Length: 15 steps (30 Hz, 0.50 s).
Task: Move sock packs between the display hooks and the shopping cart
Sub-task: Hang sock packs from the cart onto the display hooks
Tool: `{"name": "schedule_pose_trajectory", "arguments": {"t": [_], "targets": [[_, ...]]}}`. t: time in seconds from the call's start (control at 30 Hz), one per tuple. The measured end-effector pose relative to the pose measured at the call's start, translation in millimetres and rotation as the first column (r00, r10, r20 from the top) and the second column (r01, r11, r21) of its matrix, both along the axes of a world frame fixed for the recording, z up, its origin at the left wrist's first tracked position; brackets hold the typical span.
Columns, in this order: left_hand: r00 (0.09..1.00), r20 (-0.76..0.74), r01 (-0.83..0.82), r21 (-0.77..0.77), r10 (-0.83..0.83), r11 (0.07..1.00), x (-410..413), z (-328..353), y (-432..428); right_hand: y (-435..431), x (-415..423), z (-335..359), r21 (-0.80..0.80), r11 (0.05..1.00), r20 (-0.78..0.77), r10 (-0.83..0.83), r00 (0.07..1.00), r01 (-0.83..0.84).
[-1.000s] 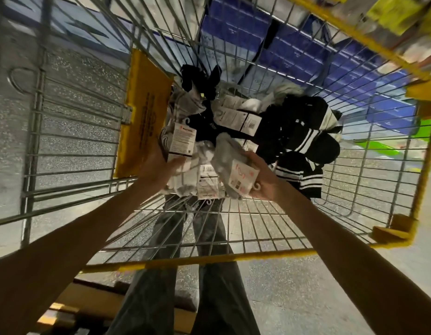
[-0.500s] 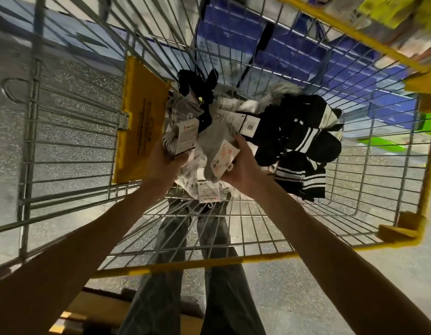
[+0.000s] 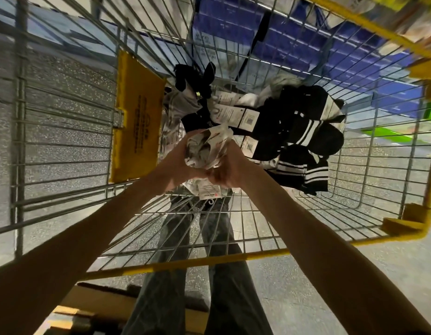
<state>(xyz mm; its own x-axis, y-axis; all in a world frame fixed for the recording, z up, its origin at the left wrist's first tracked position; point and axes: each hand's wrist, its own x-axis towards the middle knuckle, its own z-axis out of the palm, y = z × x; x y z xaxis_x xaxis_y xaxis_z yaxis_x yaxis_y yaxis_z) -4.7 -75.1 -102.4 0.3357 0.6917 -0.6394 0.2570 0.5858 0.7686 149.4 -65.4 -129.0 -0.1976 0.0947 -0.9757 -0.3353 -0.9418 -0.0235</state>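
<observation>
Socks (image 3: 206, 151), a pale bundle, gripped between both hands (image 3: 183, 163) (image 3: 227, 169) over the cart (image 3: 258, 256); next, lift toward hooks.

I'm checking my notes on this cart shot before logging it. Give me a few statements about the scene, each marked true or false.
1. The left hand and the right hand both grip the bundle of light sock packs. True.
2. No other socks lie in the cart. False: black striped sock packs lie in it, to the right of the hands.
3. A yellow placard hangs on the cart's wall to the left of the hands. True.
4. The cart's rim is red. False: it is yellow.
</observation>
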Motion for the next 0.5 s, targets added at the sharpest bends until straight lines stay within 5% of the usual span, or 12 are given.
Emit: {"name": "schedule_pose_trajectory", "arguments": {"t": [0.2,0.27,0.37,0.5], "targets": [[0.979,-0.034,-0.199,0.066,0.202,0.978,1.0,-21.0,11.4,-8.4,18.0,-19.8,0.148,0.955,0.004,0.259,0.966,-0.257],[0.973,-0.045,-0.223,0.049,0.226,0.973,-2.3,-26.4,13.1,-18.8,20.0,-29.6,0.191,0.910,0.170,0.338,0.926,-0.368],[0.947,-0.244,-0.164,0.189,0.208,0.968,-7.0,-30.8,7.8,-38.5,20.2,-59.3,0.157,0.556,0.532,0.649,0.544,-0.816],[0.931,-0.272,-0.167,0.272,0.242,0.948,-7.1,-27.9,-4.5,-65.4,2.0,-84.9,0.004,0.264,0.467,0.852,0.235,-0.965]]}}
